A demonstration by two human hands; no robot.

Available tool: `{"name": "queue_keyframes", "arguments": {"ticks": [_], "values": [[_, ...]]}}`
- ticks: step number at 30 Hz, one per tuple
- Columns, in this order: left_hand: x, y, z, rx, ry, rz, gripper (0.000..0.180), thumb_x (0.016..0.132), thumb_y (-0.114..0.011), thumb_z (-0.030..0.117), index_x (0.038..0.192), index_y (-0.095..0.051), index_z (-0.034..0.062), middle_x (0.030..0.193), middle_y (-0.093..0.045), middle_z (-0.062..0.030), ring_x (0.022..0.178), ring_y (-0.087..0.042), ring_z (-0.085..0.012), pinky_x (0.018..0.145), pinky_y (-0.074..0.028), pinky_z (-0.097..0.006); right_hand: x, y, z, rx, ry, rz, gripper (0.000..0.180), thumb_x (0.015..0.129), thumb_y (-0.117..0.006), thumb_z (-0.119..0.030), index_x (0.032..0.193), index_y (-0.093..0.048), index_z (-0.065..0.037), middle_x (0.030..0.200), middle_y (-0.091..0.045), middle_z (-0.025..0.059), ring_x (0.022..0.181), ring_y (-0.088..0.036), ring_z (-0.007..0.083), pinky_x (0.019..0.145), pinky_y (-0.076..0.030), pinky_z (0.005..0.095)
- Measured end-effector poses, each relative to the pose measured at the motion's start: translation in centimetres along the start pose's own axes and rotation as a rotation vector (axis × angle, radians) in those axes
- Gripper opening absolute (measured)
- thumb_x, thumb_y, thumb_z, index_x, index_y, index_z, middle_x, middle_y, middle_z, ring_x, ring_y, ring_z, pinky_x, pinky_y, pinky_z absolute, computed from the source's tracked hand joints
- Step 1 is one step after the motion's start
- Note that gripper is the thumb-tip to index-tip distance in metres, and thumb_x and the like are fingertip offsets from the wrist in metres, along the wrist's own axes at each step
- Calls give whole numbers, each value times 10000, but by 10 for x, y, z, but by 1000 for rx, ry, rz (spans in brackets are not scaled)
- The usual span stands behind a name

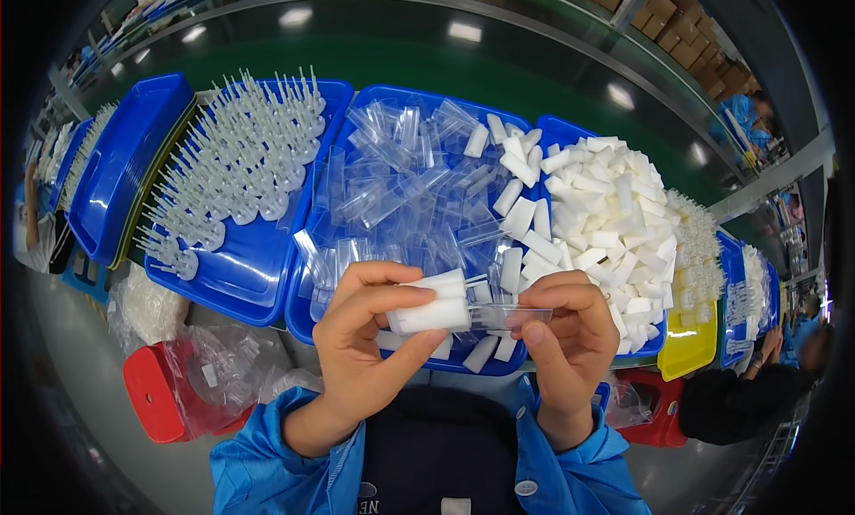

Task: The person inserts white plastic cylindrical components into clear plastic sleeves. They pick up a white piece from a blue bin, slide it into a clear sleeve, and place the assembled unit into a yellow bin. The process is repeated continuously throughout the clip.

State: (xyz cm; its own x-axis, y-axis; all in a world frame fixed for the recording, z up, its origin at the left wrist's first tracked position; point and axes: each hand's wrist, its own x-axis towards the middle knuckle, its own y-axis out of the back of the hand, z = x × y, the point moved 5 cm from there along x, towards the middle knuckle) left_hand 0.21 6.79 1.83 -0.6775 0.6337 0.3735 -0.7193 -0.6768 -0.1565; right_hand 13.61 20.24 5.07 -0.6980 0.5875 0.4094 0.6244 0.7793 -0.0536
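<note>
Head view shows both hands raised close to the chest, above the near edge of the bench. Left hand (361, 337) pinches a small stack of white foam blocks (434, 306) between thumb and fingers, its grip pressed together on them so the lowest block juts out to the right. Right hand (570, 332) pinches one end of a clear plastic sleeve (512, 316), its grip also closed, holding the sleeve level with its open end touching that block, likely so the two line up. Just beyond the hands sits a blue tray of clear sleeves (392, 185), within easy reach, and to its right a blue tray heaped with white foam blocks (614, 212). Farther left, another blue tray holds rows of white pointed plastic parts (240, 159) standing upright. Near left, a red stool (156, 390) carries a crumpled clear bag (223, 355). At the far right, a yellow tray (688, 346) sits beside another person's sleeve.
</note>
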Motion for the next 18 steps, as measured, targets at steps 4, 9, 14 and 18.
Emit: {"name": "queue_keyframes", "arguments": {"ticks": [4, 9, 14, 18], "values": [[0, 1, -1, 20, -19, 12, 338, 730, -758, -65, 1049, -671, 4, 1173, -529, -143, 991, -611, -179, 793, -524, -270, -1, -1, 1, -7, 3, -2, 226, 864, -614, 43, 1077, -556, 92, 1045, -538, 176, 855, -630, 200, 763, -512, 295], [-2, 2, -3, 64, -6, 35, 330, 708, -781, -44, 1022, -702, 20, 1148, -551, -131, 970, -599, -178, 790, -501, -271, -1, -2, 2, -32, 22, 10, 226, 862, -616, 46, 1076, -556, 88, 1046, -536, 179, 845, -632, 194, 750, -519, 289], [-1, 4, 4, 193, -64, 37, 313, 669, -802, -25, 970, -736, 33, 1090, -589, -125, 951, -599, -196, 783, -496, -277, -1, -2, 3, -36, 41, 26, 219, 866, -611, 51, 1073, -554, 93, 1050, -535, 182, 838, -632, 189, 730, -524, 278], [3, 4, 11, 293, -150, 14, 304, 658, -814, -4, 949, -746, 47, 1068, -606, -125, 940, -609, -206, 757, -510, -278, -1, -3, 4, -4, 43, 40, 212, 866, -603, 63, 1070, -555, 96, 1053, -536, 185, 840, -627, 189, 728, -524, 279]]}}
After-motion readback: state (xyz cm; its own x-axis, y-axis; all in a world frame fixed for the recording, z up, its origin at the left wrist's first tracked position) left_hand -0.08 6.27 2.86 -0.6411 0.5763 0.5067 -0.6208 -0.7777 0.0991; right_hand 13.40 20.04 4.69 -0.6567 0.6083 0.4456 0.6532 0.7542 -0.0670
